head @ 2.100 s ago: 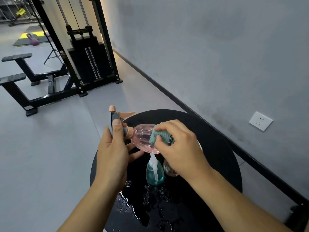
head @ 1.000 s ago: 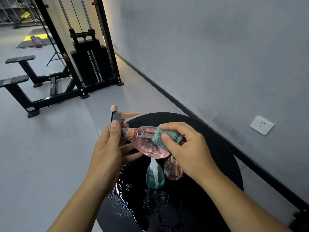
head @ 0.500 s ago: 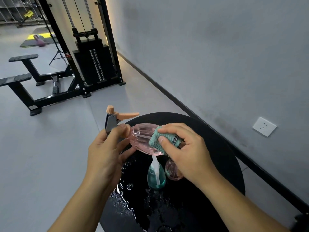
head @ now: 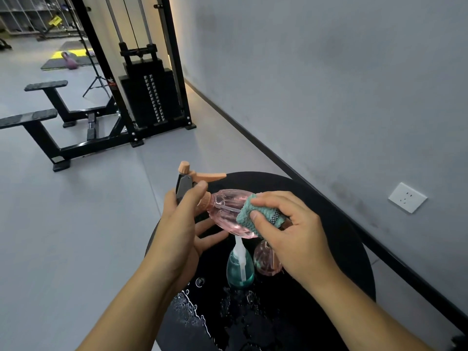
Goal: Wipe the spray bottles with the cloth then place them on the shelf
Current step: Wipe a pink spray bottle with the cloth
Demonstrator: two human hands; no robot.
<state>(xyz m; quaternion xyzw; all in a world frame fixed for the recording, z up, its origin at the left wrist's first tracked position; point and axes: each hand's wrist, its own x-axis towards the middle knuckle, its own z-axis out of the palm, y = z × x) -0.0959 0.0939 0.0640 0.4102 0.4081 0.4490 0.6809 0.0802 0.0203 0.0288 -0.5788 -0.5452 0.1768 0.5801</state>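
A clear pink spray bottle (head: 225, 211) with an orange and grey trigger head lies on its side in the air above a round black table (head: 336, 224). My left hand (head: 182, 226) grips it at the neck and trigger head. My right hand (head: 291, 234) pinches a folded teal cloth (head: 255, 215) against the bottle's body. On the table below stand a teal spray bottle (head: 240, 269) with a white head and a second pink bottle (head: 266, 259), partly hidden by my right hand.
Water drops lie on the table's near left part (head: 192, 307). A grey wall with a white socket (head: 407, 197) runs along the right. A black cable weight machine (head: 149, 95) and benches (head: 45, 117) stand on the grey floor behind.
My right hand has kept rubbing the cloth along the pink bottle's body. My left hand has turned the bottle a little. The bottles on the table have not moved.
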